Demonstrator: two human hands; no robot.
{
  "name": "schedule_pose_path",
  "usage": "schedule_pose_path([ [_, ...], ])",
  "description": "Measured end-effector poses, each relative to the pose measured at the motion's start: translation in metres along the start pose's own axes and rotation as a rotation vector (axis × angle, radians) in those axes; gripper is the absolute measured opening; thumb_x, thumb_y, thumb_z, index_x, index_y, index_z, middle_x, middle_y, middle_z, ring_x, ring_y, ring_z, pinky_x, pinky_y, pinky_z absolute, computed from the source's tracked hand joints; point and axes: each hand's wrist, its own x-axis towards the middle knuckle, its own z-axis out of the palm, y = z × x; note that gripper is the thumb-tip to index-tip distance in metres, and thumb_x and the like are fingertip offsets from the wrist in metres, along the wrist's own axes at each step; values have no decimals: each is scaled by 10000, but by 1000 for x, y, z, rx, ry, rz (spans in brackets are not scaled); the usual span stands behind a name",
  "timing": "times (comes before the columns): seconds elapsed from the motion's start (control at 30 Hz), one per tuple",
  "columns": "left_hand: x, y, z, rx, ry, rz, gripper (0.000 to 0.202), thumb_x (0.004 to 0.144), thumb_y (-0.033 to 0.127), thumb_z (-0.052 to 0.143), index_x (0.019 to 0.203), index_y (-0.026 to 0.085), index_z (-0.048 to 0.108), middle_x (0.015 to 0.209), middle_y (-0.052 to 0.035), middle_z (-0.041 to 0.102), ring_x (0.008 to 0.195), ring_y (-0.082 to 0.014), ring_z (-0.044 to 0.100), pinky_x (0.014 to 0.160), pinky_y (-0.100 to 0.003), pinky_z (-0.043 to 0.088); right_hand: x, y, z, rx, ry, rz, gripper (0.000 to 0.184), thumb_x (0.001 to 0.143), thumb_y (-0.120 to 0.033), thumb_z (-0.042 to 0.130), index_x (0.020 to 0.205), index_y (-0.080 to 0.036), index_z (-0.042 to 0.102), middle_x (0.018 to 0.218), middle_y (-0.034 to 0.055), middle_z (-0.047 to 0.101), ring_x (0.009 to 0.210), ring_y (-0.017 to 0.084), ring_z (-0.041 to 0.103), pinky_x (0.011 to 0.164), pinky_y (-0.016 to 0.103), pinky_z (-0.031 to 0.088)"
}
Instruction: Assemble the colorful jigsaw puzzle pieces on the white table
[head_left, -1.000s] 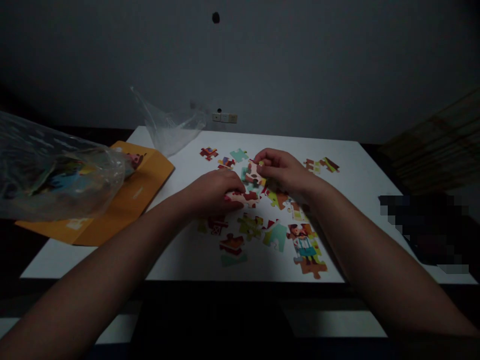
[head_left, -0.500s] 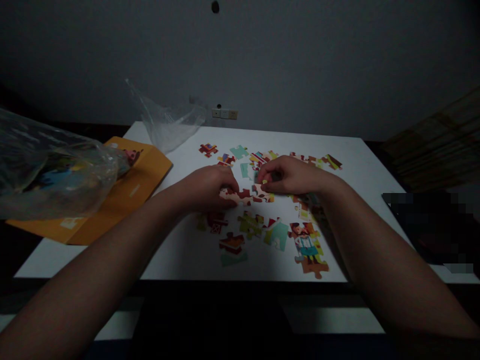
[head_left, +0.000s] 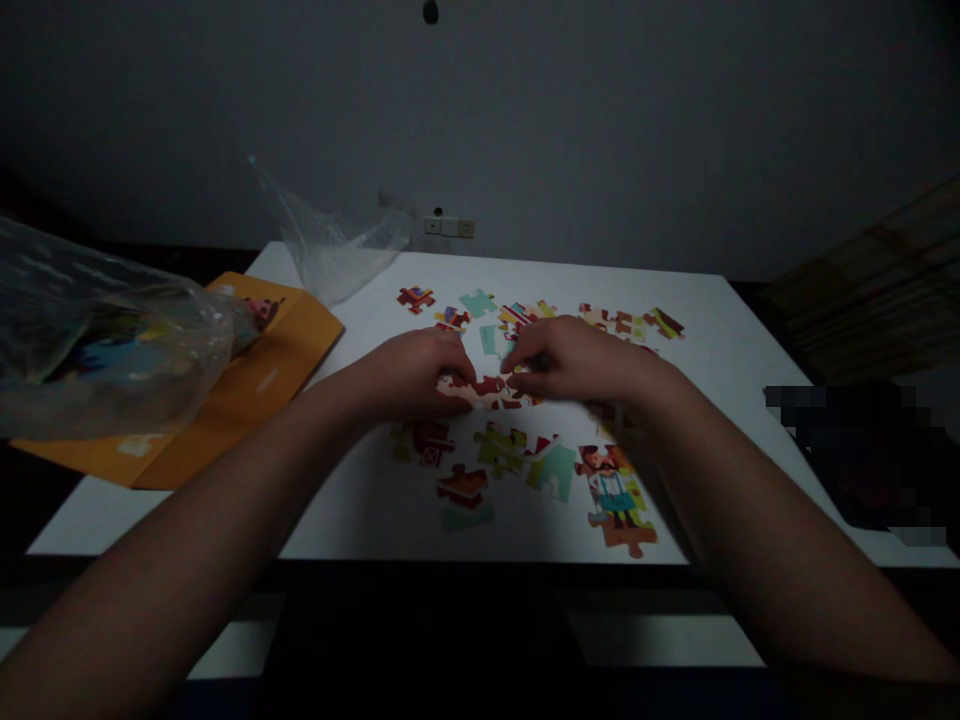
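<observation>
My left hand is closed on the left end of a pink-and-brown puzzle piece just above or on the white table. From the other side, my right hand pinches a second pink-and-brown puzzle piece, mostly covered by the fingers. The two pieces meet edge to edge; whether they are locked together cannot be made out. Below the hands lie a red barn piece, green pieces and a teal piece with a red edge. Joined pieces showing a figure in a teal apron lie near my right forearm.
Several loose puzzle pieces lie along the back of the white table. At left, a clear plastic bag with colourful contents rests on an orange folder. Another clear bag stands behind. A dark object sits at right.
My right hand has shifted slightly left, bringing its puzzle piece up against the one in my left hand. The left hand has barely moved.
</observation>
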Motion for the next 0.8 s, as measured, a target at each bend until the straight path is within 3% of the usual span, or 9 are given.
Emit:
schedule_pose_path([
  [0.1,0,0,0,-16,9,-4,210,847,330,852,1045,264,877,1054,-74,815,995,-260,732,921,-404,543,2,-6,2,-52,37,-59,153,912,-284,803,1018,-255,910,1033,98,777,968,267,679,896,420,488],
  [0.3,0,2,0,3,0,-36,239,858,316,837,1085,249,866,1063,-82,808,1009,-261,736,926,-395,541,3,-15,6,-2,-78,87,185,888,-176,711,960,-239,869,789,12,749,695,172,606,706,374,405],
  [0.4,0,2,1,-5,2,-49,257,850,331,842,1092,250,866,1064,-85,812,998,-270,738,912,-405,540,5,-15,10,10,-62,125,89,919,-268,753,894,-243,835,778,16,759,675,169,591,677,373,393],
  [0.47,1,2,1,-2,1,-50,271,850,347,845,1105,255,864,1078,-86,815,1012,-273,740,925,-408,542,6,-15,12,-13,-41,159,147,963,-348,745,889,-246,821,768,26,760,662,173,581,665,380,385],
  [0.63,1,5,-1,18,-9,-59,265,868,361,836,1099,235,868,1075,-94,815,1007,-276,746,917,-399,542,1,-18,9,-23,-58,108,108,938,-284,719,970,-235,810,844,34,771,726,186,622,693,370,404],
  [0.8,0,6,-1,9,13,-56,275,845,354,852,1095,242,876,1042,-82,814,960,-268,738,866,-386,529,-2,-20,2,3,-105,84,288,861,-401,893,1100,-248,848,882,27,761,744,190,628,704,362,416],
])
